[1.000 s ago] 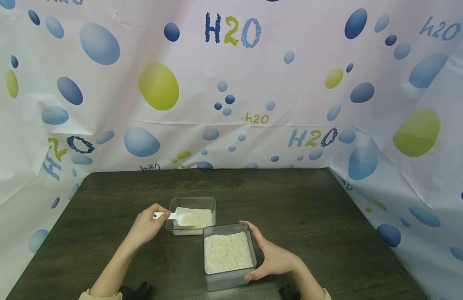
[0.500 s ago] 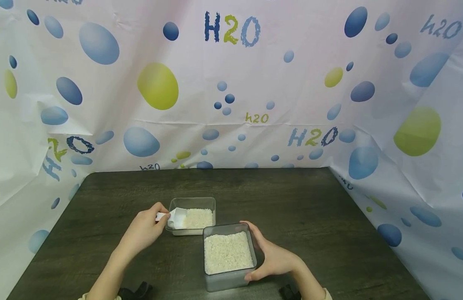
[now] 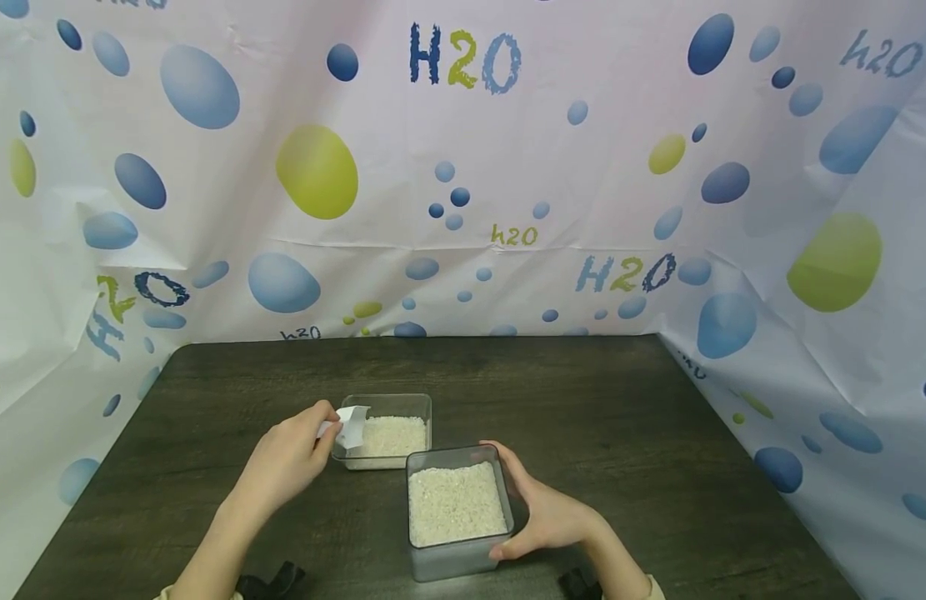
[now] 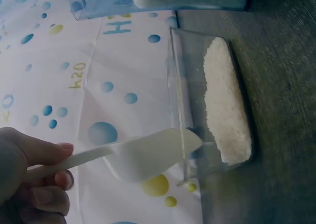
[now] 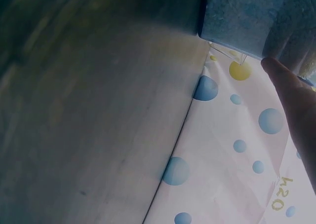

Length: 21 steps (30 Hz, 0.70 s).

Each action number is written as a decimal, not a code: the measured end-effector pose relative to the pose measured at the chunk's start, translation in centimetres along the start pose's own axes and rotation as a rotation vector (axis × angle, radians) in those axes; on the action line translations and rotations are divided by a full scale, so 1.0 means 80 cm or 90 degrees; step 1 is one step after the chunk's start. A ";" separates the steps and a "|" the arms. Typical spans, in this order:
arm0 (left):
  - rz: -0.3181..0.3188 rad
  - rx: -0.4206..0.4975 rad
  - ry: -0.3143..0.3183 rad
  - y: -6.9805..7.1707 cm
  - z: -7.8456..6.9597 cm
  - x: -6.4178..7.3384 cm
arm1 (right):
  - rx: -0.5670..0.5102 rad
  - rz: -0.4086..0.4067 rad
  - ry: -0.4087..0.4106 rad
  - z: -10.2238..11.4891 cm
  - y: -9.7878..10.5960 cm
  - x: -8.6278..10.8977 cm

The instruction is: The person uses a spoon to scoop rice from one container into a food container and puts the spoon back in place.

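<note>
Pinches the white scoop (image 3: 352,427) by its handle in the left hand (image 3: 282,454), grip closed between thumb and fingers, blade tilted at the left end of the small clear box (image 3: 423,406). Seems held so as to keep knuckles outside the wall and the blade free. Cannot tell of any load aboard. Inside that box, a layer of rice (image 3: 395,435), well below the rim.

Spreads the right hand (image 3: 548,515) wide round the right side of the larger grey box (image 3: 455,562), grip set on its walls, thumb by the near corner, fingers toward the far one; probably to steady it, being nearly full of rice. Stands on the bench (image 3: 620,433) to the right and front of the small clear box; cannot tell touching from apart.

Looks tightest at the left rim, near the fingertips, and at the near right corner, crowded by the larger grey box. Leaves open bench behind both boxes, up to the printed sheet (image 3: 463,150), and broadly to the right.
</note>
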State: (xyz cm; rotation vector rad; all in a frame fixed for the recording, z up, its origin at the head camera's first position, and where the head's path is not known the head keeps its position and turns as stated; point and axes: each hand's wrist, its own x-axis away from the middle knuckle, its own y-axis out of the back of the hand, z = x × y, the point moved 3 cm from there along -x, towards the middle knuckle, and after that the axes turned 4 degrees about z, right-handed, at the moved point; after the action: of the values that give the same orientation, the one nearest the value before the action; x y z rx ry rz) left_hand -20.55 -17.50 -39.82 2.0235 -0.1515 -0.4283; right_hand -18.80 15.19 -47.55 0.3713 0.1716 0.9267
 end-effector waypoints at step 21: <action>-0.139 0.353 0.067 -0.011 0.040 0.016 | -0.022 0.007 0.015 -0.002 0.001 -0.001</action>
State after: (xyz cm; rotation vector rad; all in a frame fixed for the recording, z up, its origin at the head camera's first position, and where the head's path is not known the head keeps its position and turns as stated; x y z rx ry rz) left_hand -20.62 -20.14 -42.24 2.6168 0.0218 -0.4474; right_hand -18.94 15.20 -47.66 0.3292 0.1755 0.9445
